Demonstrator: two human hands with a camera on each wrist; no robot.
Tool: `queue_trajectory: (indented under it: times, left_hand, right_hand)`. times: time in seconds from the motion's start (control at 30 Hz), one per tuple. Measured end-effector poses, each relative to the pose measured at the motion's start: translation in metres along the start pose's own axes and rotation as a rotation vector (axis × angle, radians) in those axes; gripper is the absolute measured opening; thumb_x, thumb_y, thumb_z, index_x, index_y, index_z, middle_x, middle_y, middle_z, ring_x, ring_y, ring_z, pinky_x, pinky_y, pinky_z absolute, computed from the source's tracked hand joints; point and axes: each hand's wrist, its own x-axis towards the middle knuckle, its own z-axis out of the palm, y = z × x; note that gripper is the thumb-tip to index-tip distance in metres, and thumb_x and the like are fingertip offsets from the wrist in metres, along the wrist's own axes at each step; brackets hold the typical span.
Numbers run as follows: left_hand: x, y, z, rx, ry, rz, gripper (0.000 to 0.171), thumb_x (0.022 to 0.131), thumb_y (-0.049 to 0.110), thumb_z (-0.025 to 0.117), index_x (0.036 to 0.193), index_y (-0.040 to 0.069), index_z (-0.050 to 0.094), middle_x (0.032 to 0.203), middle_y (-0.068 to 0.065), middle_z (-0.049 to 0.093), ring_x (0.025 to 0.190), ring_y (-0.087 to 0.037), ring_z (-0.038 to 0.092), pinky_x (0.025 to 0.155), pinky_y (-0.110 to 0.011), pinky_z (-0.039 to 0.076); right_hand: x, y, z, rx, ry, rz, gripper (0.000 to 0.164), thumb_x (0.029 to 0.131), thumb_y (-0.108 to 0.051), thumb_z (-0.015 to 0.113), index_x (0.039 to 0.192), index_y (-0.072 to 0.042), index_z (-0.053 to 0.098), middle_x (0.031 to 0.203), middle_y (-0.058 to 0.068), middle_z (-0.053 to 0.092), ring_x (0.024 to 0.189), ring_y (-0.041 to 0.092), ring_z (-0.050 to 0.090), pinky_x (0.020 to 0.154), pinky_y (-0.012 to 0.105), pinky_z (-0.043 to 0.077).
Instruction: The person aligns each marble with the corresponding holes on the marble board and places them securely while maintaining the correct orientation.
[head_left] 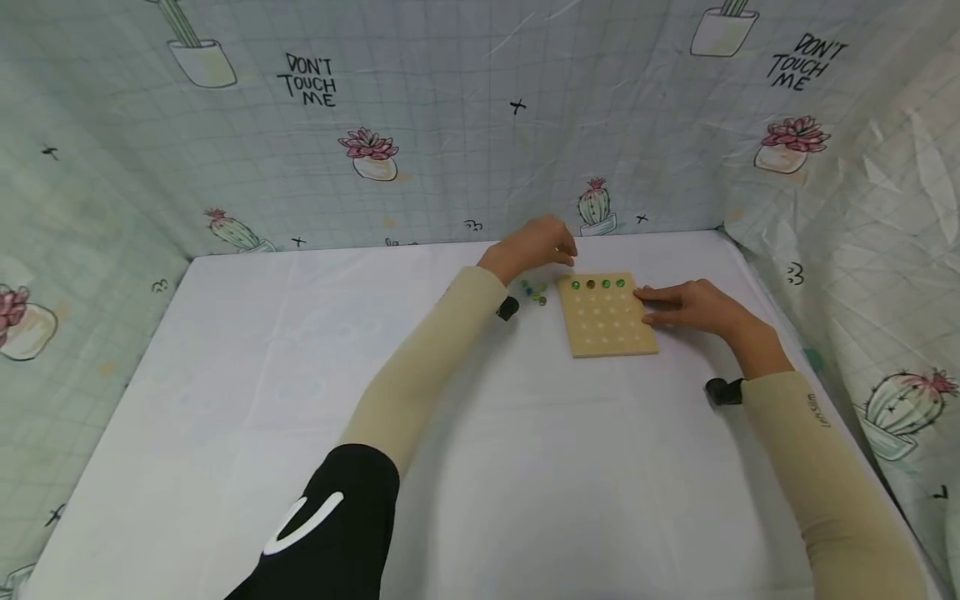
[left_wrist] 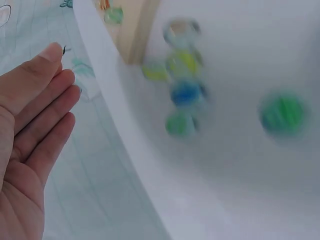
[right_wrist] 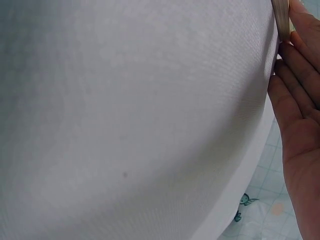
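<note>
The wooden peg board point(head_left: 606, 315) lies on the white table point(head_left: 300, 400), four marbles point(head_left: 597, 284) in its far row; loose marbles point(head_left: 535, 292) sit just left; the right hand point(head_left: 686, 305) steadies its edge, fingers straight; the left hand point(head_left: 534, 244) hovers empty, fingers relaxed; best pinch one marble cleanly.

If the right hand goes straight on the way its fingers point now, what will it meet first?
The right hand points left, its fingertips already at the right edge of the square pale wooden peg board, so probably the board itself; exact contact is unclear.
</note>
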Motion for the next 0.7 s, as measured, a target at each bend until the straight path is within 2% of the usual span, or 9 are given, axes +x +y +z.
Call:
queue_trajectory:
  times: [0.13,0.33,0.5,0.7]
  left_hand:
    - [-0.017,-0.009,-0.006,0.011,-0.017,0.017,0.029,0.097,0.020,0.070,0.122,0.005,0.074,0.121,-0.006,0.073,0.113,-0.017,0.065,0.097,-0.023,0.051]
    - [-0.038,-0.018,-0.005,0.024,-0.033,0.076,0.027,0.095,0.016,0.074,0.118,0.004,0.076,0.115,-0.006,0.075,0.108,-0.016,0.068,0.095,-0.024,0.053]
    - [-0.051,-0.016,0.002,0.028,-0.045,0.122,0.025,0.092,0.014,0.076,0.116,0.006,0.077,0.115,-0.004,0.076,0.108,-0.015,0.069,0.094,-0.023,0.053]
    - [-0.056,-0.007,0.015,0.028,-0.068,0.146,0.029,0.092,0.015,0.077,0.120,0.009,0.076,0.121,-0.004,0.074,0.116,-0.016,0.067,0.099,-0.023,0.051]
  right_hand:
    - [-0.002,0.000,-0.001,0.010,-0.003,-0.013,0.060,0.094,-0.040,0.074,0.146,-0.015,0.056,0.149,0.017,0.048,0.138,0.046,0.044,0.110,0.063,0.038]
    - [-0.003,-0.001,-0.002,0.020,-0.001,-0.007,0.061,0.093,-0.040,0.075,0.145,-0.015,0.056,0.149,0.017,0.048,0.138,0.046,0.044,0.109,0.063,0.038]
    - [-0.002,-0.001,-0.002,0.003,-0.005,0.007,0.062,0.093,-0.042,0.074,0.146,-0.017,0.056,0.150,0.017,0.047,0.139,0.046,0.043,0.110,0.063,0.037]
    - [-0.001,0.001,0.000,0.016,-0.007,0.021,0.062,0.093,-0.042,0.074,0.146,-0.017,0.055,0.151,0.016,0.046,0.140,0.046,0.041,0.112,0.064,0.035]
